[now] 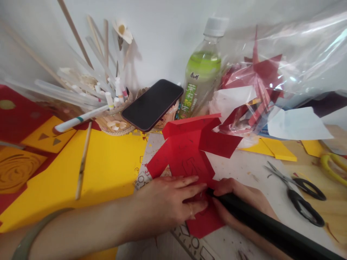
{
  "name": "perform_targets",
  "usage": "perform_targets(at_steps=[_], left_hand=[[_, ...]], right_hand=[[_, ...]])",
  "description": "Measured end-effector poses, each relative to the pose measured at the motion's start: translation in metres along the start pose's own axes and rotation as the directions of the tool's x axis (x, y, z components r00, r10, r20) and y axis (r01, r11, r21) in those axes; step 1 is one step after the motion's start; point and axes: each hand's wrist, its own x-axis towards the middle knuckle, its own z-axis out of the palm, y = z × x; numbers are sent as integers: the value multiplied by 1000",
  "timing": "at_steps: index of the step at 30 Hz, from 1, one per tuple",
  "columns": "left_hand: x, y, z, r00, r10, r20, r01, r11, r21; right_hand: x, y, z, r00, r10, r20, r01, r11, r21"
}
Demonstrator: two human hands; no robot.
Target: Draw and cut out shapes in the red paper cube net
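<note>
White wall backs a cluttered desk (252, 168). Centre frame, my left hand (168, 202) lies flat, fingers spread, pressing the red paper (187, 155). My right hand (238, 200) closes its grip on a dark rod (271, 227), tip at the paper's lower edge. Scissors (300, 191) lie at right; a phone (153, 104) and a bottle (202, 72) stand behind.

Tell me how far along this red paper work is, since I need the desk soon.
Done: the red paper is already folded, with flaps standing up. In hand: the left hand presses it flat on the mat while the right hand holds a dark tool against it, apparently cutting. Left: I can't judge how much; the black scissors lie unused at the right.
</note>
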Motion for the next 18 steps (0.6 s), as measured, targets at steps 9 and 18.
perform_targets(at_steps=[9,18], left_hand=[[0,0,0,1000,4,-21,-4,1000,-10],[-1,1,1,1000,8,-11,-8,1000,3]], right_hand=[[-3,-2,6,998,-56,-31,56,998,-18],[-1,2,2,990,-139,-19,139,990,-4]])
